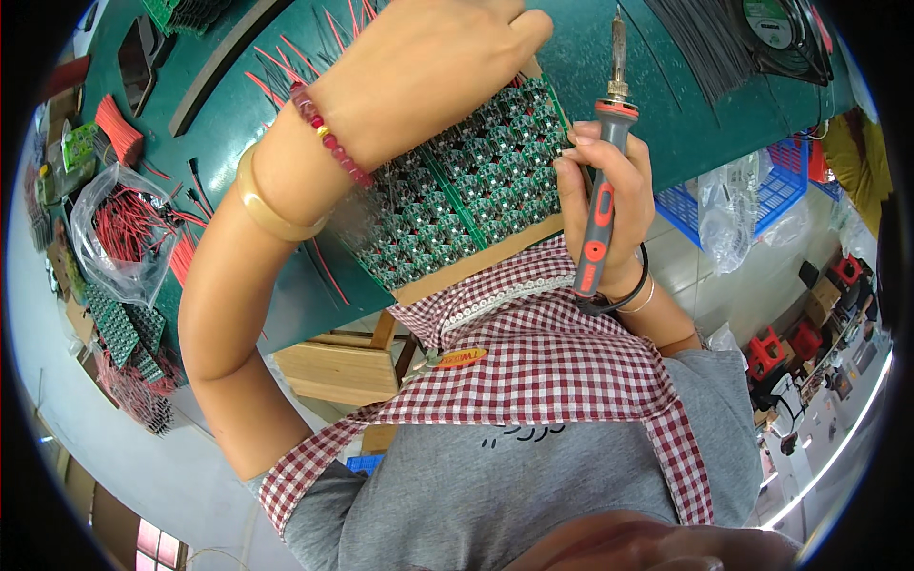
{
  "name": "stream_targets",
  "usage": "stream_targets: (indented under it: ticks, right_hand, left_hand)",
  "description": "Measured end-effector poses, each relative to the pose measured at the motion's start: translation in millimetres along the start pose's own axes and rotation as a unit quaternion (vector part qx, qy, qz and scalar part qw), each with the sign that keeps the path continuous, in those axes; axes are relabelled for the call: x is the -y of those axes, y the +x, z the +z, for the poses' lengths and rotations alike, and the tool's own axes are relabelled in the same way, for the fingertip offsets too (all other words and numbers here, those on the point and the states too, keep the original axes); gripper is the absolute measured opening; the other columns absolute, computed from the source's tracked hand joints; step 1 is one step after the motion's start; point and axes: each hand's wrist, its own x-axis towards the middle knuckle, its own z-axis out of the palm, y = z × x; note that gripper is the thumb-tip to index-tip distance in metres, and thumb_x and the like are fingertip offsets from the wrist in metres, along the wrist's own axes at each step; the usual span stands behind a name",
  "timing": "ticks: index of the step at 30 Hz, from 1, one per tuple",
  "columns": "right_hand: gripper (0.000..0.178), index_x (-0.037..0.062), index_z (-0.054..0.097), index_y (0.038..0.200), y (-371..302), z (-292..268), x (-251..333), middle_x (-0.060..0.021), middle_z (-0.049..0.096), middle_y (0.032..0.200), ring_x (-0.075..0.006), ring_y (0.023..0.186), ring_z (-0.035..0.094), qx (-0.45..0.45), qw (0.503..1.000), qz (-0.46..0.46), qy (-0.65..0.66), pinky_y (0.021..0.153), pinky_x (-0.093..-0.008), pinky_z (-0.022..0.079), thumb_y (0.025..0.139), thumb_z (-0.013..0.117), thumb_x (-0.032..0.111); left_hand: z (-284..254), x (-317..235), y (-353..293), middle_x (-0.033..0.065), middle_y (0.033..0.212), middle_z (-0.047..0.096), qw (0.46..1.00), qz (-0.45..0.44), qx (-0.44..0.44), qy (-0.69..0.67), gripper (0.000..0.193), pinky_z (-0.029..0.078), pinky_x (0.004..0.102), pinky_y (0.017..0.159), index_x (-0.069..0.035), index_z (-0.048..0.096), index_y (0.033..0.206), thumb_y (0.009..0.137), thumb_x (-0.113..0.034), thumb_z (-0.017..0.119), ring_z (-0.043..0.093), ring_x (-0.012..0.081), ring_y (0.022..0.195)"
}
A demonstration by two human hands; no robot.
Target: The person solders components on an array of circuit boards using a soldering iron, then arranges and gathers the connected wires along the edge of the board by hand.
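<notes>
A red-and-grey soldering iron [600, 214] is gripped in my right hand [624, 181], its metal tip pointing away from me above the table. The right thumb and fingertips are at the right edge of a green panel of small circuit boards [505, 152]. My left hand [457, 67] reaches across the panel's far side, with bent fingers closed. Its fingertips are hidden behind the hand and the top border, so what they hold cannot be seen. Brown cardboard [476, 257] shows along the panel's near edge. Red and black wires [286, 71] fan out beyond my left wrist.
The green table [224, 100] carries a clear bag of red and black wires [129, 228], a red wire bundle [119, 128] and more circuit panels [114, 324] at left. Black wires [700, 48] and a fan [776, 33] lie far right. A blue basket [781, 181] stands beyond the right edge.
</notes>
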Motion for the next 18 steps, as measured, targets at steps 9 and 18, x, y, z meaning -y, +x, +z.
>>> stream_targets:
  ticks: [9,18]
  right_hand:
    - [0.041,0.0034,0.059,0.114,3,-3,1,-0.0177,0.063,0.105,-0.0292,0.090,0.064,0.007,1.000,-0.010,0.003,0.074,-0.0344,0.054,0.078,0.071,-0.011]
    - [0.038,0.0026,0.059,0.113,8,-12,6,-0.0176,0.064,0.104,-0.0294,0.091,0.064,0.003,0.998,0.035,0.044,0.075,-0.0344,0.053,0.079,0.070,-0.009]
  left_hand:
    - [1,12,-5,0.0095,0.084,0.058,1.000,-0.014,-0.015,0.009,0.010,0.052,0.0349,0.063,-0.006,0.057,0.094,0.085,-0.010,0.055,0.064,0.0264,0.078]
    - [9,13,-4,0.0091,0.088,0.058,0.990,-0.049,-0.115,-0.071,0.012,0.051,0.0371,0.062,-0.006,0.060,0.090,0.079,-0.003,0.062,0.062,0.0308,0.075]
